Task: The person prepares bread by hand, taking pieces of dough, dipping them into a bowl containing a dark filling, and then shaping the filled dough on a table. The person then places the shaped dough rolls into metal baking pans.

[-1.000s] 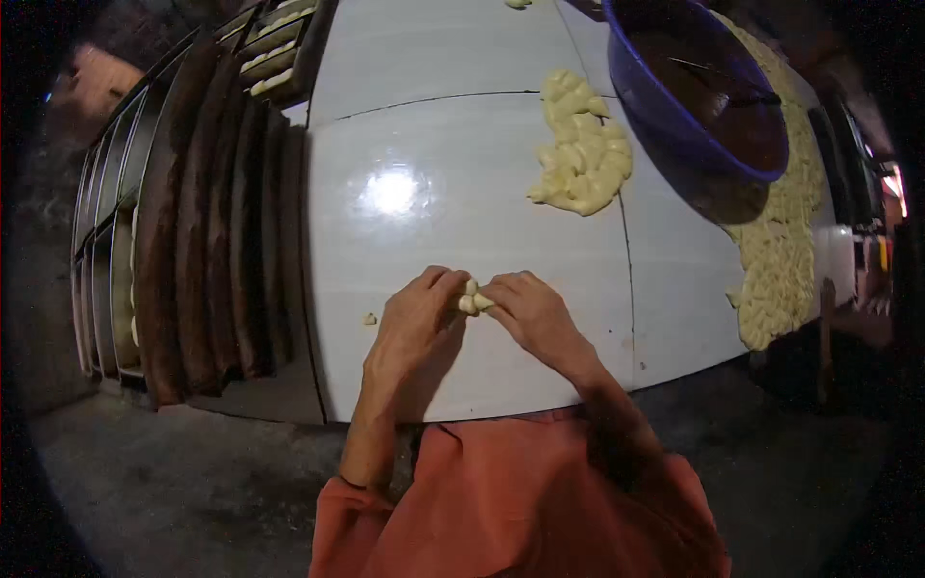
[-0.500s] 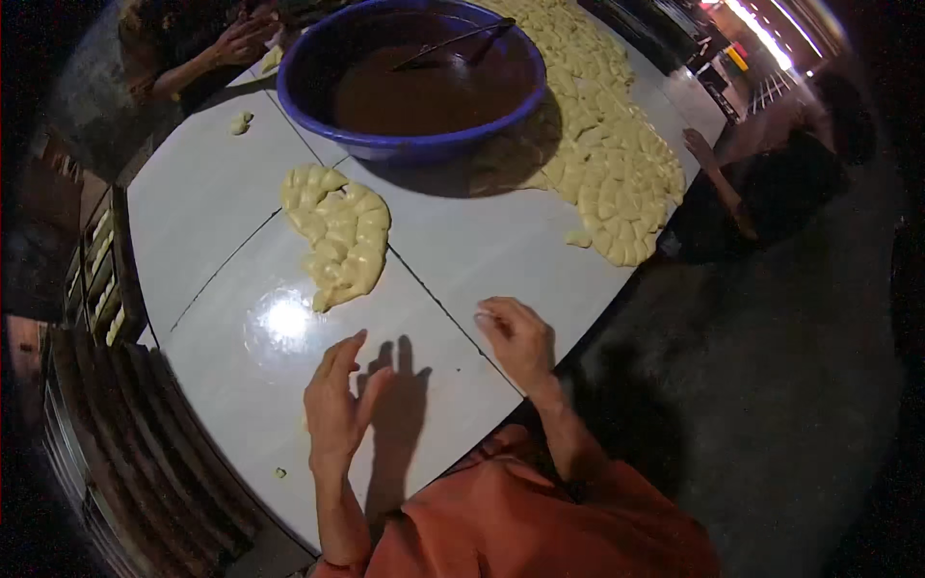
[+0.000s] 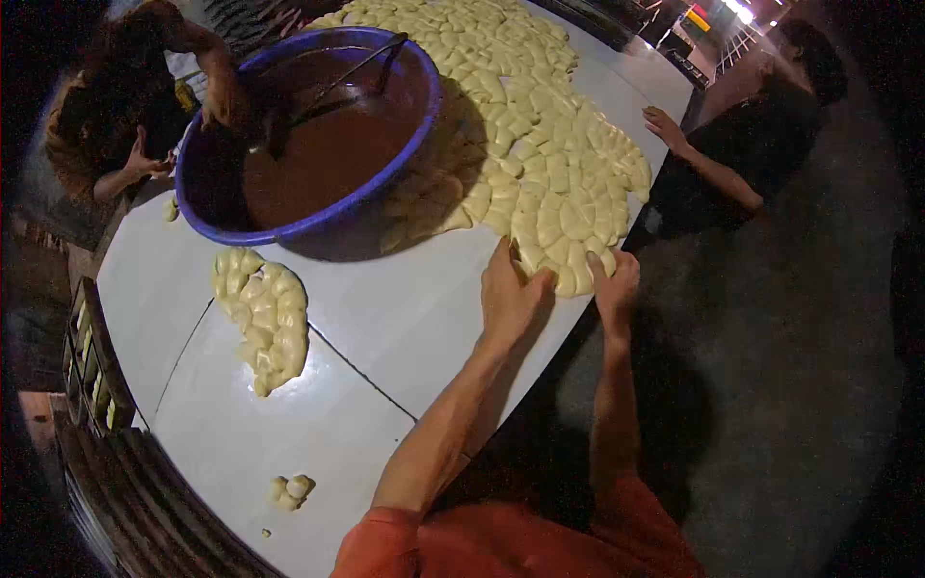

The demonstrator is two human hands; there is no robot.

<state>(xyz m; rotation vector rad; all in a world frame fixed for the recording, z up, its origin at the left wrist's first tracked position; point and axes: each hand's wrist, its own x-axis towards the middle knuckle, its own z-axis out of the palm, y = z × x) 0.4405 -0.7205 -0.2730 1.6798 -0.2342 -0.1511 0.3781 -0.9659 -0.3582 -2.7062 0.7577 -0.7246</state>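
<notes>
Both my arms reach out to the near edge of a big spread of flat pale dough pieces [image 3: 540, 144] on the white table [image 3: 385, 328]. My left hand [image 3: 509, 294] lies palm down with its fingertips on the nearest pieces. My right hand [image 3: 617, 281] sits at the table's edge, its fingers touching the outermost pieces of the same spread. Whether either hand has closed on a piece is hidden by the fingers.
A large blue basin [image 3: 318, 135] of brown filling with utensils stands beyond. A smaller heap of folded dough [image 3: 265, 313] lies left, two small pieces [image 3: 291, 489] near me. One person's hands [image 3: 226, 96] work at the basin; another person's hand [image 3: 665, 125] rests at the far right edge. Stacked trays [image 3: 96, 385] stand left.
My view swung right, from the small heap toward the big spread. Both hands left the spot in front of me and reached forward to the spread's near edge.
</notes>
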